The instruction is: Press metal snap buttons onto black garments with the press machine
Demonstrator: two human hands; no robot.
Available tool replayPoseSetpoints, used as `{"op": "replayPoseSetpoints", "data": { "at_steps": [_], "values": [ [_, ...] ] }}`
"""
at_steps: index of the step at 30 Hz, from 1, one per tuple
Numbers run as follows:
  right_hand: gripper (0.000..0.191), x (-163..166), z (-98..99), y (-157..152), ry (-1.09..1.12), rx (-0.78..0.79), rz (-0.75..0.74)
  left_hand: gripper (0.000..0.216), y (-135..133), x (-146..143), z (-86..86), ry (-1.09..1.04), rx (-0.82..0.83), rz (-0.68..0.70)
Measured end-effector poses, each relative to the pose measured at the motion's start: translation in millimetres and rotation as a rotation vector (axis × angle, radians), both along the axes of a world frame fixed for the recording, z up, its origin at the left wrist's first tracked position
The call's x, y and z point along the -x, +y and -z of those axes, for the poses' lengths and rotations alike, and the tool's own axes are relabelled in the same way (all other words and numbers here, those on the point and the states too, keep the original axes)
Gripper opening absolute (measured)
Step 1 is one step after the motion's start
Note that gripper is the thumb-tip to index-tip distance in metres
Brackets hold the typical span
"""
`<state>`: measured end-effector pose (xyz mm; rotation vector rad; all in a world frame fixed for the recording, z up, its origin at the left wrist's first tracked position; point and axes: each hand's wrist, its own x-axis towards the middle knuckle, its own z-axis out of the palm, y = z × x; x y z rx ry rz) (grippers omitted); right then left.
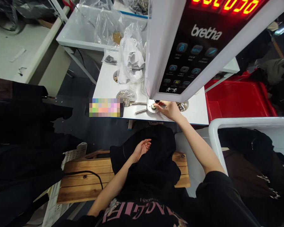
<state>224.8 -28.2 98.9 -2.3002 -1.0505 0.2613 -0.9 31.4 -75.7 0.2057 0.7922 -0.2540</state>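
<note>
My right hand reaches under the head of a white press machine. Its thumb and fingertips are pinched together at the small round lower die, and whatever they hold is too small to make out. Palm up over the black cloth on my lap, my left hand is open with loosely curled fingers and nothing in it. Two metal spring-like hoses lie left of the die. Bowls set in the table hold small metal parts, one on the left and one on the right.
A phone with a blurred screen lies at the table's front left edge. Crumpled clear plastic bags are behind it. A white bin with dark garments and a red crate stand right. Dark cloth is piled left.
</note>
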Motion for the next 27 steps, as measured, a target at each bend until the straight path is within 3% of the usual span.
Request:
{"op": "replayPoseSetpoints", "data": {
  "at_steps": [11, 15, 21, 27],
  "values": [
    [0.032, 1.5, 2.6, -1.4, -0.053, 0.019, 0.014, 0.025, 0.6, -1.0, -1.0, 0.000, 0.006, -0.005],
    [0.028, 5.6, -2.2, -4.9, -0.075, -0.076, 0.006, 0.026, 0.4, -1.0, -1.0, -0.004, 0.011, -0.007],
    [0.011, 27.5, -20.5, -14.0, -0.130, -0.204, -0.037, 0.026, 0.4, -0.7, 1.5, -0.007, 0.014, -0.012],
    [0.008, 60.1, -52.5, -29.0, -0.151, -0.386, -0.125, 0.027, 0.0, -0.7, 3.1, -0.015, 0.022, -0.009]
  ]
}}
